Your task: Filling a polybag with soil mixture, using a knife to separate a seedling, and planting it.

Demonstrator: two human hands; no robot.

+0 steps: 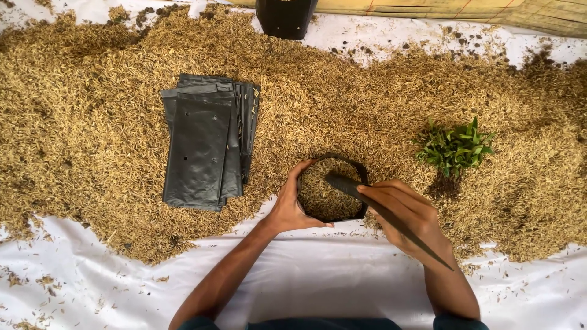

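Note:
A black plastic grow bag [362, 174] stands open on the husk pile, filled near its rim with rice husks. My left hand [288, 205] cups its left side, thumb along the front rim. My right hand [406, 217] grips a long dark stick [345, 184] like a pen; its tip pokes down into the husks inside the bag, and its other end reaches back past my wrist. A small bunch of green seedlings [455, 148] lies on the husks to the right of the bag.
A stack of flat black plastic bags [205, 143] lies on the husks to the left. Rice husks [92, 122] cover a white sheet [318, 281]. Another black bag [284, 17] stands at the top edge, beside a woven mat [489, 9].

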